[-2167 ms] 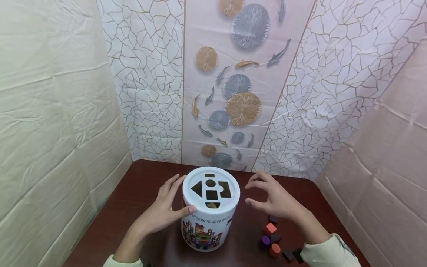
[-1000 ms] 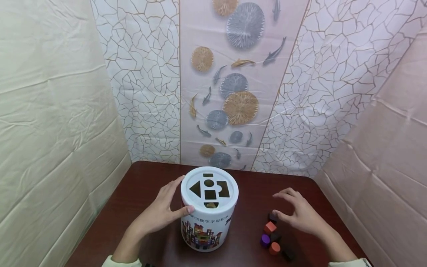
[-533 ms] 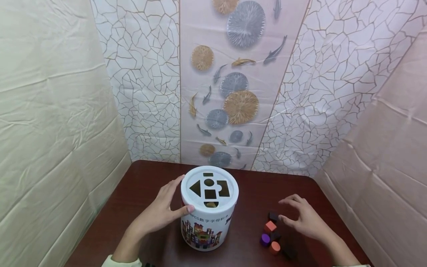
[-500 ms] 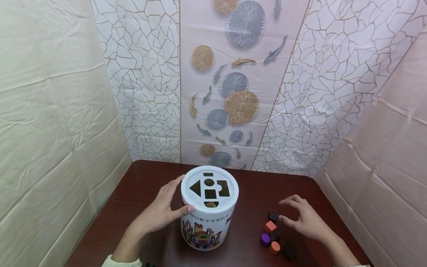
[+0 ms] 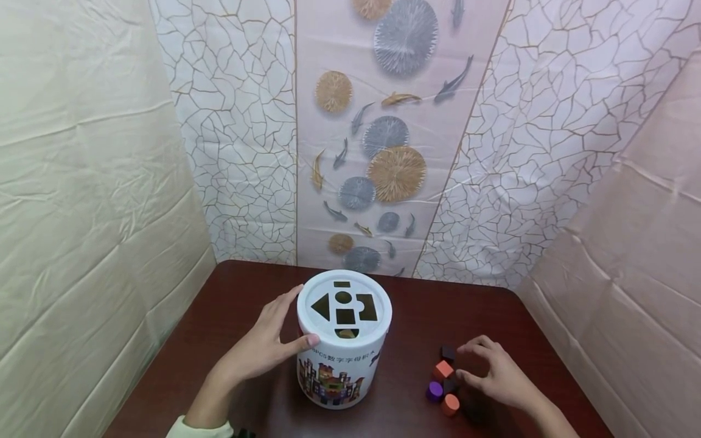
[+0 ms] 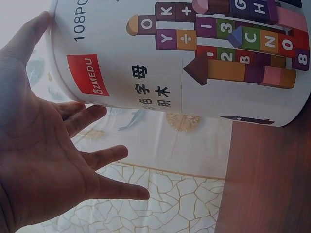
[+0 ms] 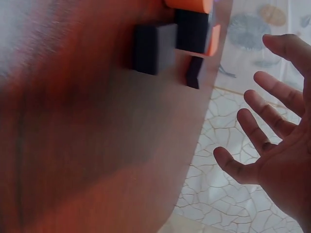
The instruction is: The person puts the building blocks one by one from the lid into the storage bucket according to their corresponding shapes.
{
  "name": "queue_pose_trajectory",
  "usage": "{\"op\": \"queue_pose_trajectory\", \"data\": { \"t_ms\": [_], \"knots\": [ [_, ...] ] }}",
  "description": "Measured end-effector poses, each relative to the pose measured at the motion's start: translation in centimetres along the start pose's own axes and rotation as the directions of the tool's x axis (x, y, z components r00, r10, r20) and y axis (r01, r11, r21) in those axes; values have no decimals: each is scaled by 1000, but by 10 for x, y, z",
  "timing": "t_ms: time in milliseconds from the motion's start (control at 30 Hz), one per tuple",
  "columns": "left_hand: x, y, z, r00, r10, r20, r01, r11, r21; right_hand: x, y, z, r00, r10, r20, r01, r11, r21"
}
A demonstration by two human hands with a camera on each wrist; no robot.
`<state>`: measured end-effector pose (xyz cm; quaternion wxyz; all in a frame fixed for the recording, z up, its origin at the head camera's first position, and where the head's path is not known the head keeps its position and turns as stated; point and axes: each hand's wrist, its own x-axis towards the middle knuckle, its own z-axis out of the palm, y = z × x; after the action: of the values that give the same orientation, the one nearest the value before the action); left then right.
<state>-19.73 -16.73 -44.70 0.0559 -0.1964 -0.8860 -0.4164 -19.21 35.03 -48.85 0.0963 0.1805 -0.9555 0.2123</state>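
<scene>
My two hands at the dark wooden table (image 5: pixel 241 292).
My left hand (image 5: pixel 261 350) rests open against the tall white cylindrical shape-sorter tub (image 5: pixel 342 359) — thumb on its rim; my right hand (image 5: pixel 501 377) hovers spread, empty, over small coloured wooden blocks (image 5: pixel 445 386).

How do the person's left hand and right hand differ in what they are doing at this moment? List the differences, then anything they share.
1. The left hand rests against the white cylindrical bucket, thumb on its front; the right hand touches nothing.
2. The left hand is raised at the bucket's rim; the right hand is low over the small blocks on the table.
3. The left hand's fingers are straight; the right hand's are slightly bent.

Both are open, gripping nothing.
</scene>
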Motion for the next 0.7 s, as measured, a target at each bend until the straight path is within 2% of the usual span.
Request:
{"op": "queue_pose_trajectory", "data": {
  "t_ms": [200,367,467,700],
  "knots": [
    [-1,0,0,1000,0,-1,0,1000,-4,-3,4,14,996,-25,80,22,999,34],
    [0,0,0,1000,9,-7,-9,1000,-2,-3,6,27,988,-74,134,58,991,124],
    [0,0,0,1000,10,-10,-10,1000,-2,-2,5,33,987,-71,144,47,985,165],
    [0,-1,1,1000,1,-3,-1,1000,-13,0,2,36,986,-54,160,27,985,169]
  ]
}}
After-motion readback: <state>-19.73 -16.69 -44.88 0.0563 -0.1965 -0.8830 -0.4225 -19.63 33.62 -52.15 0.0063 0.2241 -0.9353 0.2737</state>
